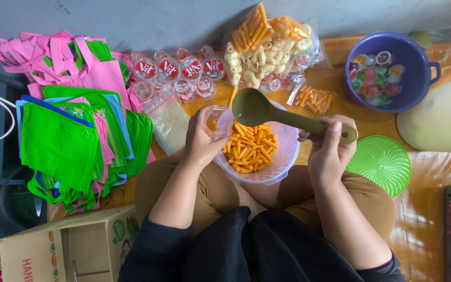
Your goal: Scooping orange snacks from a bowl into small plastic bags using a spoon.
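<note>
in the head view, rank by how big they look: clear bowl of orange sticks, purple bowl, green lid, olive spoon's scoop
1. clear bowl, widest, though nearest the camera.
2. purple bowl and green lid look about alike; I won't rank them.
3. olive spoon's scoop, clearly smallest, held in the right hand.

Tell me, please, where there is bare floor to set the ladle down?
Bare mat lies between the purple basin and green lid, and right of that lid. Crowded left of the bowl: water cups, snack bags, tote bags.
</note>
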